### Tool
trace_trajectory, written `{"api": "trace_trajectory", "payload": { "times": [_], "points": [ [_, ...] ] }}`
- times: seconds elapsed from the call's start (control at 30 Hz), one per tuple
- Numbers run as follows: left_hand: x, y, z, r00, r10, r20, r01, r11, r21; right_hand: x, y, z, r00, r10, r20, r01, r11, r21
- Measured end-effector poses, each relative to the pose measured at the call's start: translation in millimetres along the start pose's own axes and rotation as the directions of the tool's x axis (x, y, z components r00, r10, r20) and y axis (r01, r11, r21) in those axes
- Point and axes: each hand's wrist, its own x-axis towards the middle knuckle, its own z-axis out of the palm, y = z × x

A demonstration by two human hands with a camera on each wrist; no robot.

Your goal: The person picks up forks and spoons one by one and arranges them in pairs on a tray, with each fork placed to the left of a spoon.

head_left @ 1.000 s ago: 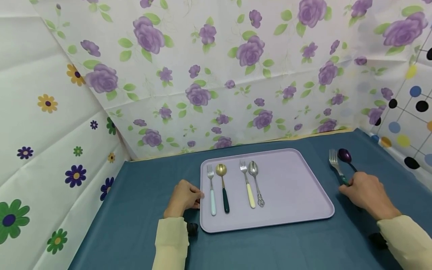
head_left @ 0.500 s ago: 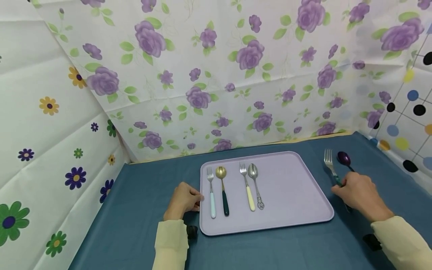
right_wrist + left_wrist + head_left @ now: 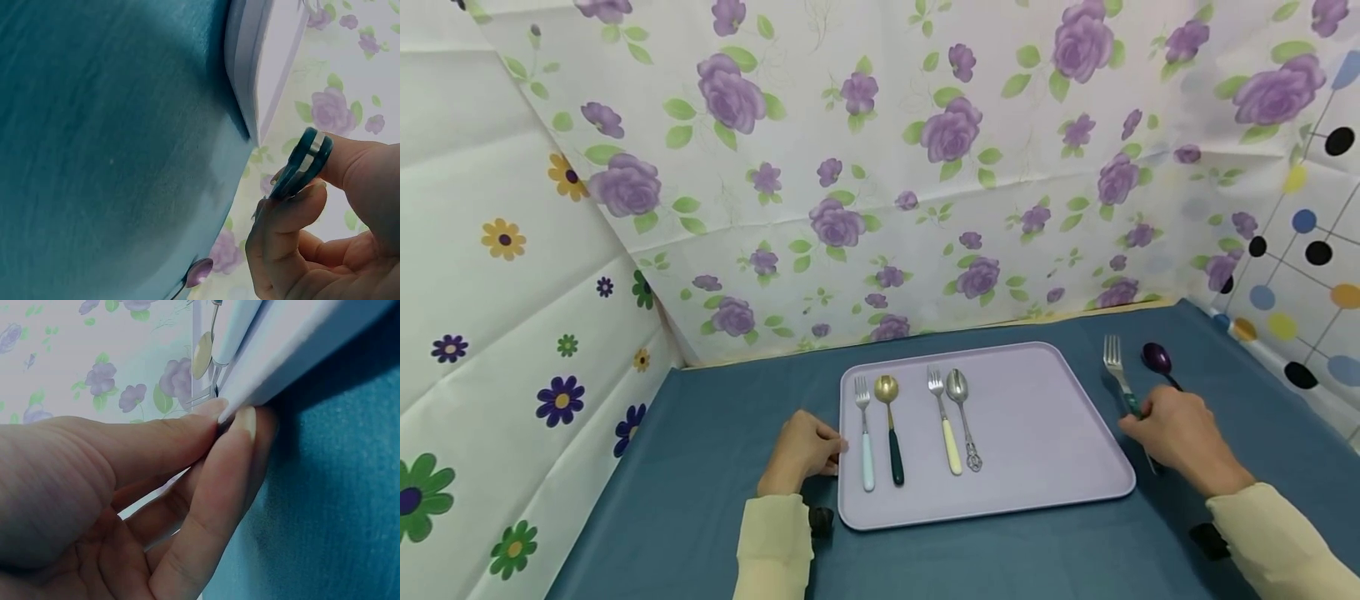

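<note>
At the left edge of the lilac tray (image 3: 1037, 425), my left hand (image 3: 801, 454) pinches the rim (image 3: 275, 362) between thumb and fingers. My right hand (image 3: 1183, 433), to the right of the tray, holds a fork (image 3: 1115, 363) by its dark green handle (image 3: 304, 164), tines pointing away from me. The right wrist view shows this handle pinched between thumb and curled fingers, with silvery bands at its end. Just beyond the right hand lies a purple spoon (image 3: 1157, 358), its handle partly hidden behind the hand.
On the tray lie a light-blue-handled fork (image 3: 868, 458), a gold spoon (image 3: 887, 388) with a dark green handle, a cream-handled fork (image 3: 952, 446) and a silver spoon (image 3: 957, 386). The blue tablecloth (image 3: 700, 467) meets flowered hangings (image 3: 745, 208) at the back.
My right hand has moved left with the green-handled fork, nearer the tray and away from the purple spoon. The left hand keeps its pinch on the tray rim.
</note>
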Motion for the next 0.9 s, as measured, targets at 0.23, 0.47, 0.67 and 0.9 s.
{"api": "trace_trajectory", "payload": {
  "times": [0.23,0.47,0.67,0.9],
  "points": [
    [2.2,0.5,1.5,1.000,0.002,-0.004,-0.002,1.000,0.003,1.3,-3.9,2.1,0.994,-0.075,-0.079,0.075,0.997,0.001],
    [1.6,0.9,0.2,1.000,-0.007,-0.007,0.007,1.000,-0.003,4.2,-11.1,5.7,0.995,-0.065,-0.070,0.065,0.998,0.011],
    [1.5,0.3,0.5,1.000,-0.007,-0.003,0.007,1.000,-0.011,4.4,-15.8,9.5,0.992,-0.087,-0.094,0.089,0.996,0.007],
    [0.6,-0.4,1.0,1.000,0.000,0.004,0.000,1.000,-0.014,3.4,-21.5,13.1,0.988,-0.102,-0.112,0.105,0.994,0.023]
  ]
}}
